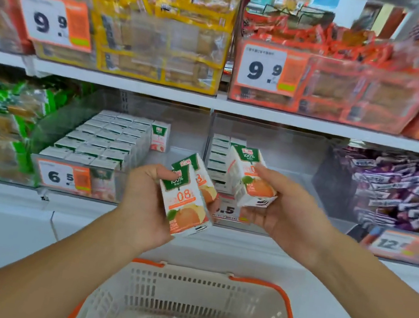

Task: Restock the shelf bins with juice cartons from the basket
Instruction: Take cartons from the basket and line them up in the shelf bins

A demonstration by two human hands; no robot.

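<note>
Above the basket (289,305), left hand (148,204) grips two cartons (186,205), right hand (274,211) grips one carton (251,177).

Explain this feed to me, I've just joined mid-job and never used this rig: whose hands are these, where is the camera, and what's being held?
There is no machine: a person wears one camera on the head, looking forward and down. The left hand grips two orange juice cartons; the right hand grips one more juice carton. Ahead, the left clear bin is nearly full of cartons, and the right clear bin holds only a few at its left side. Below stands the shopping basket, more cartons lying in it.
</note>
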